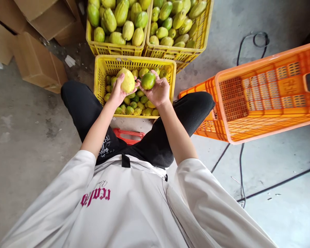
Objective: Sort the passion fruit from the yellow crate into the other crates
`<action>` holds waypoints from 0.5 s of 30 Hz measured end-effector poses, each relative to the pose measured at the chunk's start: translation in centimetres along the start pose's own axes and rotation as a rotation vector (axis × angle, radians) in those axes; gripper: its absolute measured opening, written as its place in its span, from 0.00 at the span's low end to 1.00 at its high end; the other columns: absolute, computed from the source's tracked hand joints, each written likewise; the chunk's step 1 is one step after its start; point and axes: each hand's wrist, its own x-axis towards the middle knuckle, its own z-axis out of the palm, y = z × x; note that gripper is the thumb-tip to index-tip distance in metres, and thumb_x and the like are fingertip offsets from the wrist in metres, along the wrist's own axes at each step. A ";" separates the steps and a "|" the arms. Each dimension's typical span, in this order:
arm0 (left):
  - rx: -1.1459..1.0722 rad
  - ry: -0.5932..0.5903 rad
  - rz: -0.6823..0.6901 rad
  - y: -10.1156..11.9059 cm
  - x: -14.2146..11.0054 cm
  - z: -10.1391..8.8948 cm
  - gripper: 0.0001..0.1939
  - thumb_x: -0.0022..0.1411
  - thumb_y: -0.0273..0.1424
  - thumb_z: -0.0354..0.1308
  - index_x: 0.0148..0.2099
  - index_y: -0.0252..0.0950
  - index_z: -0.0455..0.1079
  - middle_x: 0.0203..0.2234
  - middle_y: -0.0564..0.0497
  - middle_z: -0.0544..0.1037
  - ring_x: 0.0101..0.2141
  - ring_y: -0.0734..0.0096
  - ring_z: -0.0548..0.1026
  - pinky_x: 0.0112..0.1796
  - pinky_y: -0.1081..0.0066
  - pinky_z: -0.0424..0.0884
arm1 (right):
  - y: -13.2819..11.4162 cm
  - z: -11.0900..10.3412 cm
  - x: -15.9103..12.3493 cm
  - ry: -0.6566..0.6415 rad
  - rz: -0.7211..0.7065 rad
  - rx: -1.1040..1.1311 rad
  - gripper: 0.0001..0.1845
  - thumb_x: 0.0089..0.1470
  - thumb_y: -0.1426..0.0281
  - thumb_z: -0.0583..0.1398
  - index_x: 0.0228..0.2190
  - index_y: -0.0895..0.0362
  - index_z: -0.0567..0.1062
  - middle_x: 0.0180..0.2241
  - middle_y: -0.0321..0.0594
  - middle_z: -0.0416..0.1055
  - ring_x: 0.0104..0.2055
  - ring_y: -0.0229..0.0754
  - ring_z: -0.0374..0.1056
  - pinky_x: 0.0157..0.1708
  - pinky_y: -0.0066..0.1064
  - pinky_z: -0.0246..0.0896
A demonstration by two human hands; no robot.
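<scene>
My left hand (pixel 117 91) is closed around a large yellow fruit (pixel 128 81) that looks like a papaya. Beside it, my right hand (pixel 160 90) holds a smaller, glossy green papaya (pixel 148 81), palm turned up and fingers curled round it. The two fruits are apart, with the fingertips of both hands close together between them. Both hands are above a yellow plastic crate (pixel 135 60) standing between my knees. Inside the crate lie several small green and yellow fruits (pixel 138 104), partly hidden by my hands.
Behind stand two more yellow crates, left (pixel 116 50) and right (pixel 177 52), heaped with larger green-yellow papayas. An orange crate (pixel 266 132) lies tipped at right. Cardboard boxes (pixel 37 62) stand at left. Black cables (pixel 281 185) cross the floor; something red (pixel 130 135) is between my legs.
</scene>
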 end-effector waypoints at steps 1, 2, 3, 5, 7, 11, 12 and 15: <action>0.028 -0.005 -0.002 -0.1 0.2 -0.2 0.28 0.78 0.53 0.41 0.65 0.44 0.69 0.56 0.51 0.84 0.67 0.53 0.74 0.61 0.56 0.77 | 0.1 0.1 0.1 -0.013 0.015 -0.014 0.20 0.51 0.53 0.66 0.44 0.44 0.72 0.49 0.31 0.81 0.71 0.54 0.64 0.67 0.57 0.65; 0.053 -0.004 -0.001 -0.3 0.4 -0.4 0.27 0.76 0.54 0.44 0.64 0.46 0.69 0.55 0.52 0.85 0.66 0.52 0.74 0.61 0.54 0.76 | 0.2 0.1 0.1 -0.024 0.030 -0.032 0.20 0.53 0.51 0.65 0.44 0.45 0.72 0.50 0.33 0.81 0.72 0.54 0.64 0.67 0.59 0.64; 0.073 0.000 0.003 -0.5 0.6 -0.6 0.27 0.75 0.55 0.48 0.64 0.47 0.69 0.54 0.52 0.85 0.66 0.51 0.73 0.62 0.52 0.75 | 0.3 0.1 0.2 -0.032 0.042 -0.054 0.20 0.54 0.49 0.64 0.44 0.46 0.73 0.50 0.34 0.81 0.72 0.54 0.63 0.68 0.60 0.63; 0.093 0.012 0.018 -0.9 1.0 -1.0 0.27 0.73 0.56 0.52 0.64 0.48 0.69 0.51 0.51 0.86 0.66 0.48 0.73 0.63 0.49 0.74 | 0.5 0.1 0.3 -0.034 0.050 -0.108 0.22 0.55 0.46 0.65 0.43 0.47 0.74 0.51 0.36 0.81 0.73 0.54 0.62 0.69 0.59 0.60; 0.094 0.031 0.032 -1.1 1.3 -1.2 0.25 0.74 0.56 0.54 0.62 0.48 0.69 0.49 0.50 0.85 0.65 0.49 0.73 0.63 0.49 0.73 | 0.6 0.0 0.3 -0.019 0.038 -0.178 0.26 0.52 0.44 0.69 0.44 0.46 0.74 0.52 0.35 0.80 0.72 0.54 0.63 0.69 0.58 0.62; 0.033 0.057 0.033 -1.2 1.4 -1.1 0.16 0.79 0.44 0.48 0.60 0.47 0.68 0.48 0.52 0.83 0.61 0.55 0.77 0.59 0.53 0.77 | 0.7 -0.1 -0.1 -0.006 0.023 -0.322 0.33 0.49 0.41 0.72 0.49 0.43 0.74 0.55 0.35 0.77 0.70 0.57 0.65 0.64 0.55 0.71; 0.029 0.056 0.042 -1.2 1.4 -1.1 0.16 0.79 0.41 0.47 0.61 0.45 0.68 0.48 0.51 0.83 0.61 0.54 0.78 0.58 0.52 0.78 | 0.7 -0.1 -0.1 -0.011 0.023 -0.345 0.34 0.50 0.41 0.72 0.50 0.44 0.74 0.55 0.37 0.77 0.70 0.57 0.66 0.63 0.54 0.73; 0.089 0.006 0.107 -1.7 1.8 -1.4 0.16 0.78 0.38 0.47 0.60 0.41 0.68 0.49 0.47 0.81 0.62 0.48 0.78 0.56 0.49 0.79 | 0.6 -0.1 -0.1 -0.017 0.020 -0.373 0.36 0.48 0.41 0.73 0.52 0.44 0.74 0.56 0.40 0.76 0.69 0.61 0.67 0.62 0.55 0.73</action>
